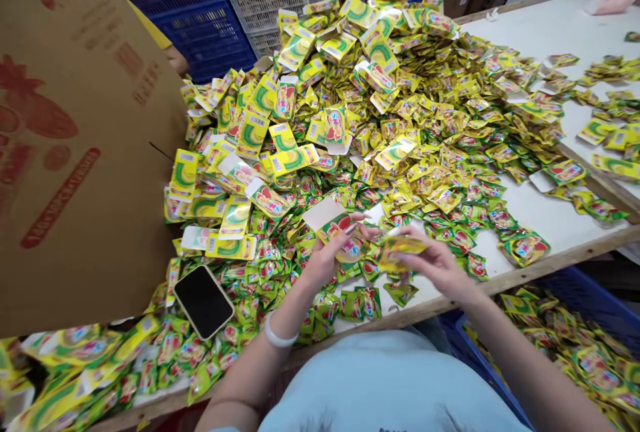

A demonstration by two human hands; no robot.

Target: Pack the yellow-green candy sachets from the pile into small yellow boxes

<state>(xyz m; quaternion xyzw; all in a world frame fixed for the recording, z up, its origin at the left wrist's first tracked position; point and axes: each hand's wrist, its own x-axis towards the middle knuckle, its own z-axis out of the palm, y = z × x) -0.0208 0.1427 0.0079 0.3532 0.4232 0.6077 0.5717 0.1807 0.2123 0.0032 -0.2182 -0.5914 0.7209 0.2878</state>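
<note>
My left hand [327, 255] is closed on a small yellow-green paper box [334, 222] with its white flap open, held just above the table's near edge. Close beside it, my right hand [435, 262] pinches a small yellow sachet [400, 249], which is slightly blurred. Both hands hover over a large heap of green and yellow sachets and boxes [380, 105] that covers the white table [537, 219]. A white bracelet sits on my left wrist.
A black phone [203, 301] lies face down on sachets at the lower left. A big brown cardboard box [65, 139] stands left. Blue and white crates [210, 12] are stacked behind. A blue bin of sachets [575, 339] sits under the table's right.
</note>
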